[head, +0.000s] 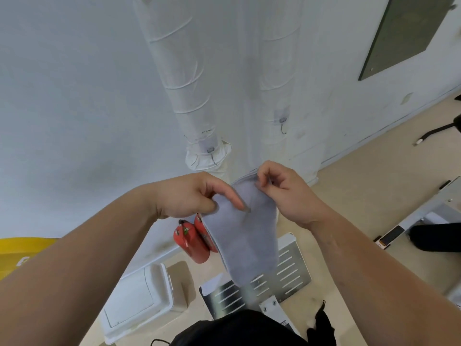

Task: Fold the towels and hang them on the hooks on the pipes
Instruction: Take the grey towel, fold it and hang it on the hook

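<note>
Grey towel (pixel 245 236), folded narrow, hangs just below the hook (pixel 211 153); left hand (pixel 189 196) and right hand (pixel 287 193) both pinch its top edge. Folding looks done; next, catch that edge on the hook

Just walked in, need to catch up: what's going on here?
A person holds a folded grey towel up in both hands: the left hand grips one edge, the right hand pinches the top corner. Ahead stand two white wrapped pipes; the left hook and the right hook are both bare, so nothing is hung yet.
</note>
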`<action>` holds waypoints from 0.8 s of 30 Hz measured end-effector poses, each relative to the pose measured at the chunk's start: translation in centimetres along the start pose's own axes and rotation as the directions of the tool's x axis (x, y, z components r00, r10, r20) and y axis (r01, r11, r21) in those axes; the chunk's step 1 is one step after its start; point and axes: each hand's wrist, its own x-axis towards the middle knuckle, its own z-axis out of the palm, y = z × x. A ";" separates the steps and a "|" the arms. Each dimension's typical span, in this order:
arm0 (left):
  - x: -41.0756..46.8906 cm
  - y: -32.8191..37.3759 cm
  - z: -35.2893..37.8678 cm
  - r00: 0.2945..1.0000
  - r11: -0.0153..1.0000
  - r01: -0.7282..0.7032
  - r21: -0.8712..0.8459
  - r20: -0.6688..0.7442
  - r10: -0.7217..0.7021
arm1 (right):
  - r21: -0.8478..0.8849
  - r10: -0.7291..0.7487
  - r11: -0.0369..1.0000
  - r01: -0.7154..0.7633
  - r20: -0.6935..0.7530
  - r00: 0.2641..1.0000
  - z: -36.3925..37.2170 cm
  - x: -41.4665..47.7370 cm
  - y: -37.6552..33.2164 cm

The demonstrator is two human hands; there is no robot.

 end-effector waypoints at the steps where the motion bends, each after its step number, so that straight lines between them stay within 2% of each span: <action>1: 0.1 0.3 0.0 1.000 1.000 0.021 -0.009 -0.016 -0.021 | 0.003 -0.003 1.000 0.003 -0.007 1.000 0.0 0.0 0.0; 5: 0.7 0.8 0.3 0.979 0.997 0.009 -0.079 -0.200 -0.024 | 0.141 0.112 0.984 -0.105 -0.045 0.993 -0.4 -0.3 0.4; 7: 0.9 0.9 0.7 0.950 0.995 -0.034 -0.094 -0.313 0.003 | 0.167 0.162 0.973 -0.160 0.000 0.987 -0.2 -0.7 1.0; 10: 1.0 1.0 1.1 0.918 0.989 -0.048 -0.136 -0.396 -0.010 | 0.162 0.168 0.969 -0.187 0.124 0.978 0.2 -1.5 2.5; 14: 0.6 0.8 0.8 0.882 0.983 -0.084 -0.163 -0.471 -0.002 | 0.105 0.167 0.975 -0.196 0.239 0.957 1.1 -1.5 4.0; 20: -0.1 -0.8 -0.5 0.771 0.883 -0.280 -0.376 -0.636 -0.026 | -0.036 0.270 0.963 -0.268 0.211 0.940 2.5 -1.2 7.5; 24: -0.7 -2.6 -1.4 0.716 0.833 -0.328 -0.446 -0.692 -0.089 | -0.175 0.337 0.934 -0.310 0.158 0.928 3.1 -1.2 8.5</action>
